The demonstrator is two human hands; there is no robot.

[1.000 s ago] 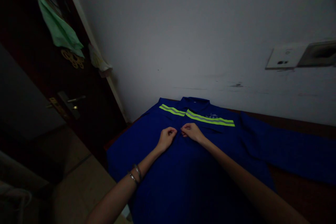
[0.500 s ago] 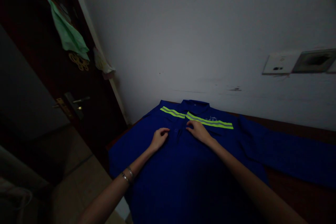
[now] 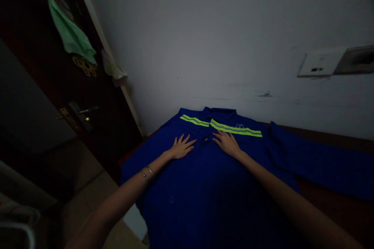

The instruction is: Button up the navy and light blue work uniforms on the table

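A dark blue work jacket [image 3: 187,186] lies spread out, its collar [image 3: 220,113] toward the wall. Yellow-green reflective strips [image 3: 236,129] with a grey line cross its chest on both sides of the front opening. My left hand [image 3: 181,148] rests flat on the left part of the chest, fingers spread. On the other side, my right hand [image 3: 227,142] lies with fingers extended just below the right strip. Between the two hands a small gap shows in the front opening. Neither hand grips the cloth.
Under the jacket is a dark reddish-brown table [image 3: 324,210], set against a pale wall [image 3: 204,39]. A wall socket plate [image 3: 318,64] sits at the right. To the left stands a dark door with a lever handle [image 3: 87,110] and a hanging green cloth [image 3: 70,33].
Both hands were pinched close together at the jacket's front opening. They have moved apart, and their fingers have straightened and flattened onto the cloth.
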